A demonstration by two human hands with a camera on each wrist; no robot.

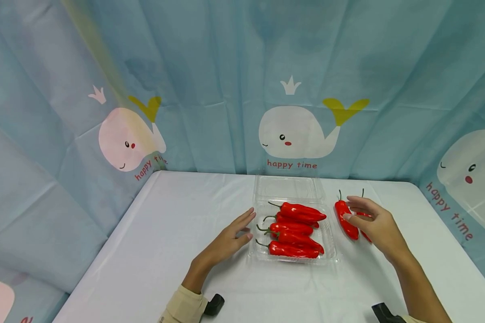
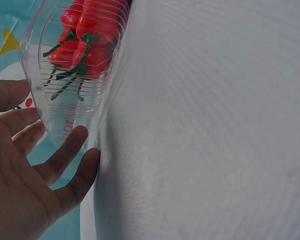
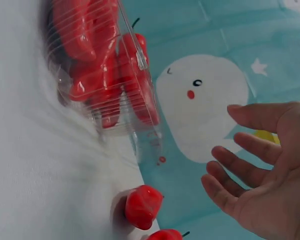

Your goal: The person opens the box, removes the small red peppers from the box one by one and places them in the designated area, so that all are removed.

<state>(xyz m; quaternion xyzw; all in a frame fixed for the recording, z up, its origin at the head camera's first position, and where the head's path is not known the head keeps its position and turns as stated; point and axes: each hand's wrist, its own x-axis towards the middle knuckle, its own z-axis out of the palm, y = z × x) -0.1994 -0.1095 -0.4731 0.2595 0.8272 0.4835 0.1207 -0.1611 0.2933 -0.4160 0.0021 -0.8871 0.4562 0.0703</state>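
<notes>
Several red chili peppers [image 1: 294, 250] with dark green stems lie side by side in a clear plastic clamshell box [image 1: 331, 237]. My left hand [image 1: 227, 240] is at the box's left side with fingers extended; in the left wrist view the thumb and fingertips [image 2: 20, 95] are by the clear wall. My right hand [image 1: 377, 224] hovers above two loose red peppers, partly covering the farther right one [image 1: 363, 235]; the other loose pepper [image 1: 346, 220] lies just left of it. In the right wrist view the right hand [image 3: 270, 167] has spread, gently bent fingers holding nothing.
The box's transparent lid [image 1: 288, 188] is folded back toward the rear table edge. A white cloth covers the table [image 1: 153, 251]. Behind it hangs a blue curtain [image 1: 210, 89] printed with whales.
</notes>
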